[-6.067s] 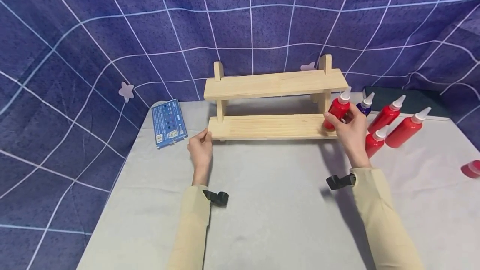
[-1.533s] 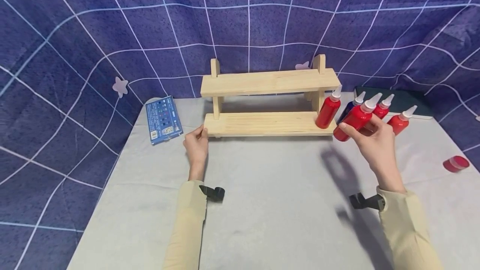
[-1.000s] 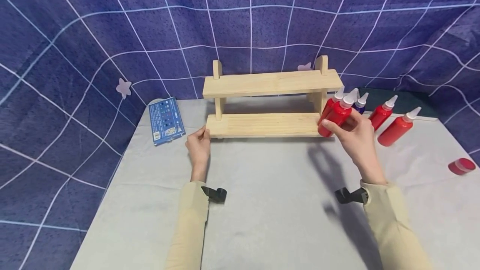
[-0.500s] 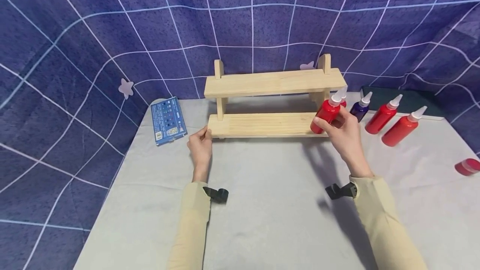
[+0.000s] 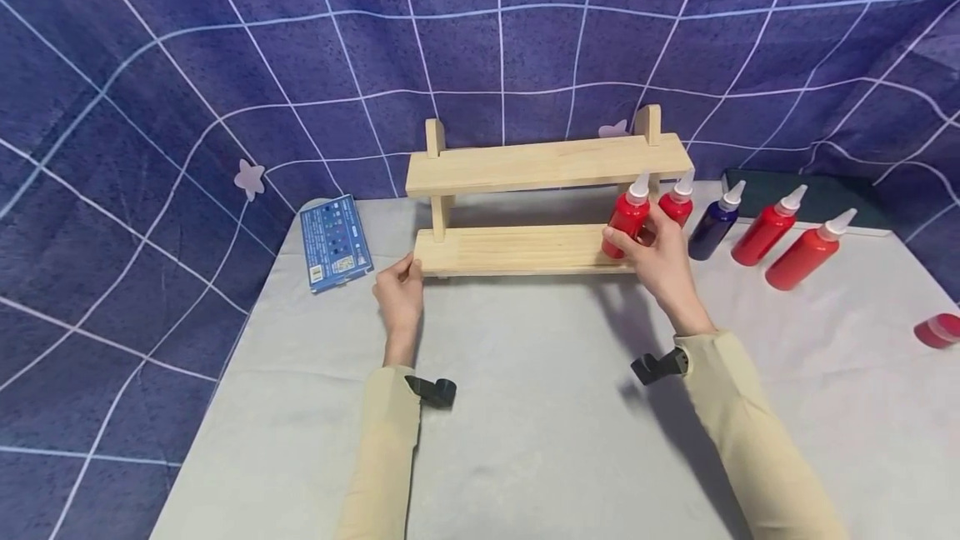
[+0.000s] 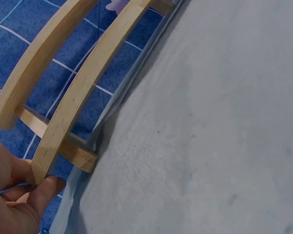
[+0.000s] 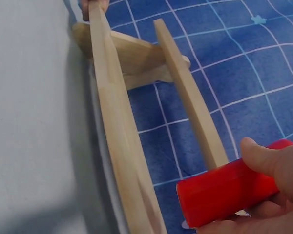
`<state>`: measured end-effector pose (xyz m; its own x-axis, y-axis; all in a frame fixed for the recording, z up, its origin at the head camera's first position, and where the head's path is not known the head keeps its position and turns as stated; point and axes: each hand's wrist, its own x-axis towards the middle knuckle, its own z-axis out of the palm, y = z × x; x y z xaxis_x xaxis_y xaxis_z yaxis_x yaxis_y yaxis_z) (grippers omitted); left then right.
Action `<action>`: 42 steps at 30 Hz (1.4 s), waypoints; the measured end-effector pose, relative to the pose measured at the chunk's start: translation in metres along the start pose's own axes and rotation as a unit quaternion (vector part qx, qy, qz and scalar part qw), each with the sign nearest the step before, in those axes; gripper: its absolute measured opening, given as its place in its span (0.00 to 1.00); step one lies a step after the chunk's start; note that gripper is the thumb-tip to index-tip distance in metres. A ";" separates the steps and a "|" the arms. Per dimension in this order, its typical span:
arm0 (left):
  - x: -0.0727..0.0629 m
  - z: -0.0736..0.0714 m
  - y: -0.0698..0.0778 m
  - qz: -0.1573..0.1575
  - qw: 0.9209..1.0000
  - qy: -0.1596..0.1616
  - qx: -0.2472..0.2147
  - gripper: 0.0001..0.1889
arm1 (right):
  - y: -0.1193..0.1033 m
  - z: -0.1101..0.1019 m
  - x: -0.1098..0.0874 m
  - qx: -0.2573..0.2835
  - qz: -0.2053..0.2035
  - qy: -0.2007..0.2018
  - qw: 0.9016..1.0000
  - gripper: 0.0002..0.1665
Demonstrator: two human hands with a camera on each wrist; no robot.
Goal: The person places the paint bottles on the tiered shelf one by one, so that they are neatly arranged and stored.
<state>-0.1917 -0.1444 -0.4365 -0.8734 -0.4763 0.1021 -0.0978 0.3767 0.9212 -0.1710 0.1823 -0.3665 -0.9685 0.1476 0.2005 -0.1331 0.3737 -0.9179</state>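
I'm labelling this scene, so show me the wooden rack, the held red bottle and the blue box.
Wooden rack (image 5: 517, 250): head view, on its lower shelf.
Held red bottle (image 7: 227, 191): right wrist view, on its body.
Blue box (image 5: 337, 242): head view, printed face.

No wording is legible: the blue box (image 5: 356, 253), beyond and left of the left grip (image 5: 400, 300), bears white print (image 5: 317, 233) too small to read, a square code (image 5: 343, 265) and a barcode (image 5: 317, 273).

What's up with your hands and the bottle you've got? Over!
Left hand pinches lower shelf. Right hand grips red bottle at that shelf; contact unclear. Second red bottle close on its right, could get bumped.
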 end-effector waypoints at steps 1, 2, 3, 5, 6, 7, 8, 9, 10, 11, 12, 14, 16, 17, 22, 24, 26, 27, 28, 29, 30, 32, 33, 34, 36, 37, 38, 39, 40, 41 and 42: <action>0.000 0.000 0.000 0.000 1.000 -0.001 0.000 0.14 | 0.001 0.002 0.001 0.002 0.002 -0.001 1.000 0.28; 0.001 -0.001 0.000 0.000 1.000 -0.003 -0.001 0.14 | 0.002 0.004 0.003 0.004 0.005 -0.002 1.000 0.28; 0.001 -0.001 0.000 -0.001 1.000 -0.005 -0.003 0.14 | 0.003 0.005 0.004 0.006 0.008 -0.002 1.000 0.28; 0.001 -0.001 0.000 -0.001 1.000 -0.006 -0.002 0.14 | 0.005 0.008 0.005 0.012 0.013 -0.004 1.000 0.28; 0.001 -0.001 -0.001 -0.001 1.000 -0.005 -0.001 0.14 | 0.006 0.009 0.006 0.013 0.014 -0.004 1.000 0.28; 0.001 -0.001 -0.001 -0.002 1.000 -0.004 -0.002 0.14 | 0.007 0.010 0.007 0.015 0.015 -0.004 1.000 0.28; 0.001 -0.001 -0.001 -0.003 1.000 -0.003 -0.001 0.14 | 0.008 0.011 0.008 0.018 0.017 -0.004 1.000 0.28; 0.001 -0.001 -0.001 -0.002 1.000 -0.002 0.000 0.14 | 0.008 0.012 0.008 0.022 0.019 -0.003 1.000 0.28; 0.001 -0.001 -0.001 -0.002 1.000 -0.001 0.002 0.14 | 0.009 0.013 0.009 0.024 0.022 -0.002 0.999 0.27; 0.001 -0.001 -0.002 -0.002 1.000 -0.001 0.003 0.14 | 0.010 0.014 0.010 0.023 0.024 -0.001 0.999 0.27; 0.001 -0.001 -0.001 -0.001 1.000 -0.002 0.004 0.14 | 0.010 0.015 0.010 0.022 0.027 0.001 0.999 0.27; 0.001 0.000 -0.001 0.001 1.000 -0.003 0.006 0.14 | 0.012 0.014 0.010 0.016 0.033 0.002 0.999 0.27; 0.000 0.001 -0.001 0.002 1.000 -0.004 0.009 0.14 | 0.014 0.014 0.010 0.010 0.038 0.002 0.999 0.28; 0.000 0.001 0.000 0.003 1.000 -0.004 0.010 0.14 | 0.015 0.015 0.010 0.008 0.040 0.001 0.999 0.28; -0.001 0.002 0.000 0.005 1.000 -0.003 0.010 0.14 | 0.019 0.015 0.012 0.005 0.046 -0.005 0.999 0.28; 0.000 0.002 -0.001 0.003 1.000 -0.001 0.007 0.14 | 0.019 0.016 0.013 0.005 0.045 -0.008 0.999 0.28; 0.001 0.001 -0.002 0.004 1.000 0.003 0.005 0.14 | 0.019 0.016 0.014 0.004 0.044 -0.012 0.999 0.28; 0.001 0.001 -0.003 0.005 1.000 0.004 0.004 0.14 | 0.018 0.016 0.014 0.002 0.044 -0.015 0.999 0.28; 0.001 0.001 -0.002 0.006 1.000 0.006 0.004 0.14 | 0.017 0.016 0.015 0.000 0.043 -0.017 0.999 0.28; 0.001 0.001 -0.002 0.007 1.000 0.007 0.004 0.14 | 0.016 0.016 0.015 -0.003 0.042 -0.018 0.999 0.28; 0.001 0.000 -0.002 0.009 1.000 0.008 0.002 0.14 | 0.015 0.015 0.015 -0.005 0.043 -0.020 0.999 0.28; 0.001 0.000 -0.001 0.012 1.000 0.009 0.003 0.14 | 0.014 0.015 0.015 -0.008 0.044 -0.023 0.999 0.28; 0.001 0.000 0.000 0.014 1.000 0.009 0.003 0.14 | 0.013 0.015 0.015 -0.009 0.045 -0.025 0.999 0.29; 0.001 -0.001 0.000 0.015 1.000 0.009 0.003 0.14 | 0.013 0.015 0.014 -0.011 0.046 -0.026 0.999 0.29; 0.000 -0.001 0.000 0.017 1.000 0.008 0.003 0.14 | 0.013 0.014 0.014 -0.014 0.048 -0.030 0.998 0.29; 0.000 -0.001 0.000 0.018 1.000 0.007 0.005 0.14 | 0.012 0.014 0.014 -0.015 0.047 -0.032 0.998 0.30; 0.000 -0.001 0.000 0.018 1.000 0.007 0.006 0.14 | 0.012 0.013 0.014 -0.013 0.045 -0.035 0.998 0.32; 0.000 -0.001 -0.001 0.018 1.000 0.005 0.006 0.14 | 0.011 0.013 0.014 -0.009 0.041 -0.036 0.998 0.33; 0.000 -0.001 -0.001 0.018 1.000 0.005 0.006 0.14 | 0.010 0.012 0.014 -0.005 0.034 -0.037 0.999 0.36; 0.000 -0.002 -0.001 0.017 1.000 0.004 0.006 0.14 | 0.009 0.011 0.014 0.000 0.027 -0.037 0.999 0.38; 0.000 -0.002 -0.002 0.016 1.000 0.004 0.006 0.14 | 0.007 0.010 0.014 0.006 0.019 -0.038 0.999 0.41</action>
<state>-0.1905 -0.1464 -0.4372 -0.8725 -0.4700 0.1334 -0.0761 0.4005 0.9131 -0.1874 0.1774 -0.3739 -0.9859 0.0915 0.1400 -0.0987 0.3577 -0.9286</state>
